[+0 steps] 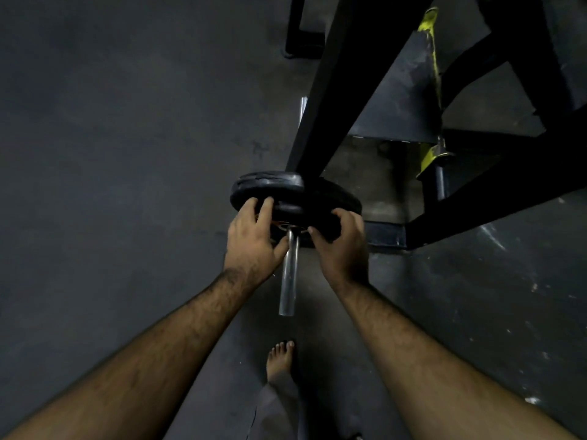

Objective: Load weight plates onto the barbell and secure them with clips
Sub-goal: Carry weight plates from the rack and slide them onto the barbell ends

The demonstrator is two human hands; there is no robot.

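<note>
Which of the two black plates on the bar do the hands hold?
The nearer weight plate, at the sleeve's open end: left hand and right hand grip its rim. The farther plate behind it is untouched.

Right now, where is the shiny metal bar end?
In the head view, the barbell sleeve sticks out toward the person between the left hand and right hand, through the black weight plate.

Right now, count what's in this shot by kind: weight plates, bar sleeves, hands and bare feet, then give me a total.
Weight plates: 2, a rear plate and a front plate
Bar sleeves: 1, the barbell sleeve
Hands: 2, the left hand and right hand, both gripping the front plate
Bare feet: 1, the bare foot
Total: 6
</note>
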